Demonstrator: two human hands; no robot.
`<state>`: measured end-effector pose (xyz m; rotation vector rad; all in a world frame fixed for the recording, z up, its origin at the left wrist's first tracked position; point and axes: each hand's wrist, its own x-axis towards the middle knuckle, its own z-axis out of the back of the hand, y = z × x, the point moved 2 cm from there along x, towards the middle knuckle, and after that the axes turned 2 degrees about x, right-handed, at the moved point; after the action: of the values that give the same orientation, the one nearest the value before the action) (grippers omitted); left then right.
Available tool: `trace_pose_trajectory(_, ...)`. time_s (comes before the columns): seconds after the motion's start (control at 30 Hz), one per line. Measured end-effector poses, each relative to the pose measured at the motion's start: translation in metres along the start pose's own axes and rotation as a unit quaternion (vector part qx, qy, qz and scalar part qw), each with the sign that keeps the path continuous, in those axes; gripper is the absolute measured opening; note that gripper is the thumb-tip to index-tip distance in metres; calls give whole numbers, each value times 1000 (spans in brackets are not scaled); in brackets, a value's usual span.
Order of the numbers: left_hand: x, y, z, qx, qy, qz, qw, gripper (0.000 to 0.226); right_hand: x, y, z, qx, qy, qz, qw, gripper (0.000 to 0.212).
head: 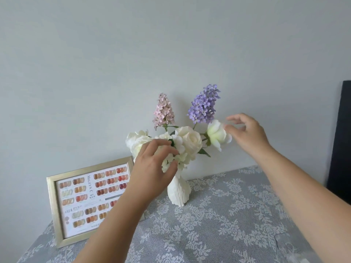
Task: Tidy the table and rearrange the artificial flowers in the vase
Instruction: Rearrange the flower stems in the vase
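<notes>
A white ribbed vase (pixel 178 190) stands on the lace-covered table (pixel 228 215) by the wall. It holds white roses (pixel 190 141), a pink lilac spike (pixel 164 111) and a purple lilac spike (pixel 205 105). My left hand (pixel 153 164) is at the front of the bunch, its fingers curled round small white blossoms low in the bouquet. My right hand (pixel 247 131) is at the right side, thumb and fingertips touching the outer petals of the rightmost white rose (pixel 216 135); its fingers are blurred.
A gold picture frame (pixel 89 200) with a nail colour chart leans against the wall left of the vase, partly behind my left forearm. A dark panel (pixel 340 141) stands at the right edge. The grey wall is close behind the flowers.
</notes>
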<state>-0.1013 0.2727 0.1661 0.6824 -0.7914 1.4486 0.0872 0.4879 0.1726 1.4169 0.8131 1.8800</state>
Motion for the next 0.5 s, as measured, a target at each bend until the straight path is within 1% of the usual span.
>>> trace_pose_trajectory(0.07, 8, -3, -1, 8, -9, -13, 1000, 17, 4, -10, -8, 35, 80, -61, 994, 45)
trace_pose_trajectory(0.13, 17, -6, -3, 17, -12, -21, 1000, 18, 3, -13, -19, 74, 154, -77, 982, 65)
trace_pose_trajectory(0.17, 21, -8, -4, 26, -6, -24, 999, 21, 3, -13, -24, 99, 176, -73, 977, 70)
trace_pose_trajectory(0.23, 31, -11, -8, 64, 41, -22, 997, 34, 3, -9, -33, 132, 185, -58, 972, 71)
trace_pose_trajectory(0.27, 36, -12, -12, 94, 77, -20, 992, 45, 3, -6, -36, 127, 172, -40, 976, 69)
trace_pose_trajectory(0.37, 46, -11, -25, 196, 162, -26, 967, 72, 2, 6, -42, 70, 123, 28, 990, 58)
trace_pose_trajectory(0.43, 51, -9, -34, 241, 184, -17, 953, 82, -3, 16, -45, 28, 117, 76, 990, 55)
trace_pose_trajectory(0.5, 54, -5, -41, 275, 197, 11, 941, 87, -9, 26, -49, -1, 127, 112, 985, 56)
